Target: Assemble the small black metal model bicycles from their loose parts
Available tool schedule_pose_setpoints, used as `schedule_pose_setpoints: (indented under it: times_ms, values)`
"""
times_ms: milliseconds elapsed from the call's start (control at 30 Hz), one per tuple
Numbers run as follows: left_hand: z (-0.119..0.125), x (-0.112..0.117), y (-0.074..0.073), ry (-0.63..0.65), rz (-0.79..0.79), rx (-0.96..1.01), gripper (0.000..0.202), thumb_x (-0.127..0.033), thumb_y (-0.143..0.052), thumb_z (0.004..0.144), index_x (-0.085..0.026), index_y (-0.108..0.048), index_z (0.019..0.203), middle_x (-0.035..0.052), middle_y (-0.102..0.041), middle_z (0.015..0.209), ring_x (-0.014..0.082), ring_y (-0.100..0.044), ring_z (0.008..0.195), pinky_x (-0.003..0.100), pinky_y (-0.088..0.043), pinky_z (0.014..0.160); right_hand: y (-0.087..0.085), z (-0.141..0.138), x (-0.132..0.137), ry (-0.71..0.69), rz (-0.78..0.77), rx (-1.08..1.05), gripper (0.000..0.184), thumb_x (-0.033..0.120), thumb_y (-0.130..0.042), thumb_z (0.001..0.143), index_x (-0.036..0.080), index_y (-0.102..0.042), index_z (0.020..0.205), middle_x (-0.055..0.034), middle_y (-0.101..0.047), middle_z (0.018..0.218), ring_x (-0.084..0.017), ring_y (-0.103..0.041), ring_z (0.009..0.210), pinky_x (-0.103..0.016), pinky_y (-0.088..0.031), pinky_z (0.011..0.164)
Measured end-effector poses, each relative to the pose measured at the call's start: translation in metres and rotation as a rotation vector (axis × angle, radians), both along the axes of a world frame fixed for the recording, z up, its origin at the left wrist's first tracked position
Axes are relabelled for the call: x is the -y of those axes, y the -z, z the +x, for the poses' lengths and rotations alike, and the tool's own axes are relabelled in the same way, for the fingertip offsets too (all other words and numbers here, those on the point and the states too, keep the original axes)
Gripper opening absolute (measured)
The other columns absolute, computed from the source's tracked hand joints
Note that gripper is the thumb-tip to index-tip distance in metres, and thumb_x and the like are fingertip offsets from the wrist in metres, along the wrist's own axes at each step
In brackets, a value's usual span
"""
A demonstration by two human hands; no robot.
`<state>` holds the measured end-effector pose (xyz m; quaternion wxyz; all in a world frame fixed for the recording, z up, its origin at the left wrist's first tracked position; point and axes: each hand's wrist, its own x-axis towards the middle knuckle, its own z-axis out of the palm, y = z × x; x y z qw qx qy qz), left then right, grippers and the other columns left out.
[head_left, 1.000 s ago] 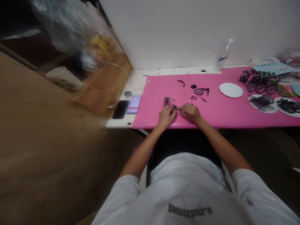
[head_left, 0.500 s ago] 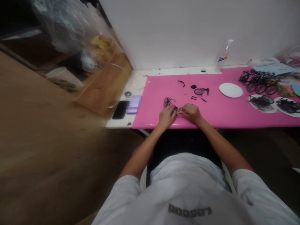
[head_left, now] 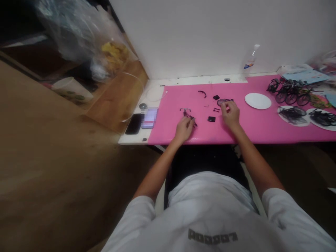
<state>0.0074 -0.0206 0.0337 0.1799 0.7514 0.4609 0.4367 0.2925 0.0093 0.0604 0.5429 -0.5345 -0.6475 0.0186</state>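
Observation:
My left hand [head_left: 184, 128] is closed around the frame of a small model bicycle [head_left: 186, 113] near the table's front edge. Its thin handlebar points away from me, and the fingers cover part of the frame. Farther right, my right hand [head_left: 231, 114] has its fingers curled in a pinch beside a small spoked wheel with a dark fork [head_left: 220, 102]. Whatever sits between those fingertips is too small to make out. A square black part [head_left: 211, 119] lies between the hands. Behind it are a small black bracket [head_left: 216, 110], a black block [head_left: 216, 97] and a curved black strip [head_left: 202, 93].
On the right stand an empty white plate [head_left: 258, 101], plates of black parts [head_left: 293, 123] and several model bicycles [head_left: 288, 92]. A clear bottle [head_left: 251, 59] is by the wall. A dark phone [head_left: 133, 124] lies at the table's left end.
My right hand has left the bicycle frame and moved right and away, over the loose parts. The frame has turned in my left hand, showing its handlebar. The square black part now lies on the table.

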Motion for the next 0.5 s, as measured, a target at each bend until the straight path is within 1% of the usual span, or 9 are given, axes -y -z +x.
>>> schedule_pose_setpoints:
  times_ms: [67,100,167,233,300,333,400,500]
  values:
    - [-0.004,-0.003,-0.002,0.017,-0.026,0.034,0.048,-0.05,-0.049,0.114,-0.021,-0.061,0.076,0.0055,-0.06,0.081,0.0192,-0.06,0.079,0.033,-0.051,0.078,0.001,0.016,-0.007,0.061,-0.02,0.044,0.041,0.055,-0.05,0.11,0.023,-0.072,0.095,-0.0116,-0.073,0.103,-0.03,-0.067,0.105,-0.049,-0.059,0.094]
    - [-0.007,-0.005,-0.003,0.019,-0.034,0.051,0.049,-0.051,-0.049,0.113,-0.021,-0.061,0.076,0.0057,-0.061,0.082,0.0192,-0.06,0.079,0.034,-0.051,0.078,0.003,0.023,-0.01,0.086,-0.038,0.072,0.037,0.052,-0.051,0.109,0.023,-0.073,0.099,-0.0125,-0.073,0.107,-0.032,-0.065,0.11,-0.052,-0.058,0.1]
    - [-0.014,-0.01,-0.003,0.008,-0.031,0.068,0.052,-0.055,-0.048,0.113,-0.021,-0.061,0.075,0.0062,-0.063,0.082,0.0197,-0.06,0.08,0.034,-0.05,0.078,0.009,0.035,-0.014,0.089,-0.094,0.147,0.03,0.044,-0.053,0.107,0.023,-0.074,0.111,-0.0138,-0.073,0.119,-0.035,-0.062,0.122,-0.058,-0.051,0.113]
    - [-0.022,-0.015,-0.001,-0.024,-0.044,0.051,0.054,-0.057,-0.046,0.113,-0.022,-0.063,0.076,0.0064,-0.064,0.082,0.0204,-0.06,0.08,0.035,-0.051,0.078,0.016,0.044,-0.016,0.076,-0.158,0.207,0.031,0.035,-0.053,0.102,0.023,-0.073,0.122,-0.0147,-0.071,0.133,-0.037,-0.058,0.132,-0.062,-0.042,0.122]
    - [-0.031,-0.021,0.003,-0.064,-0.058,0.052,0.053,-0.056,-0.046,0.113,-0.022,-0.066,0.077,0.0068,-0.065,0.083,0.0211,-0.061,0.081,0.036,-0.051,0.079,0.024,0.049,-0.018,0.094,-0.209,0.22,0.038,0.029,-0.053,0.098,0.022,-0.071,0.13,-0.0156,-0.068,0.143,-0.038,-0.054,0.139,-0.063,-0.039,0.125]
    - [-0.035,-0.025,0.006,-0.066,-0.06,0.067,0.052,-0.055,-0.047,0.112,-0.022,-0.068,0.078,0.0076,-0.067,0.085,0.0217,-0.063,0.084,0.036,-0.052,0.083,0.028,0.052,-0.02,0.115,-0.227,0.213,0.04,0.028,-0.053,0.096,0.022,-0.07,0.132,-0.0164,-0.066,0.146,-0.038,-0.053,0.14,-0.063,-0.04,0.125]
    - [-0.042,-0.031,0.012,-0.062,-0.071,0.131,0.049,-0.053,-0.049,0.111,-0.022,-0.07,0.079,0.0085,-0.07,0.089,0.0223,-0.067,0.09,0.036,-0.053,0.088,0.035,0.056,-0.023,0.173,-0.259,0.178,0.042,0.026,-0.051,0.095,0.02,-0.069,0.132,-0.0184,-0.066,0.145,-0.038,-0.053,0.139,-0.061,-0.042,0.123]
    - [-0.048,-0.038,0.019,-0.068,-0.164,0.246,0.05,-0.054,-0.046,0.111,-0.021,-0.068,0.081,0.0087,-0.073,0.091,0.0208,-0.069,0.089,0.035,-0.055,0.09,0.045,0.061,-0.029,0.276,-0.316,0.076,0.044,0.029,-0.048,0.096,0.017,-0.068,0.134,-0.0212,-0.068,0.139,-0.038,-0.056,0.135,-0.061,-0.046,0.12]
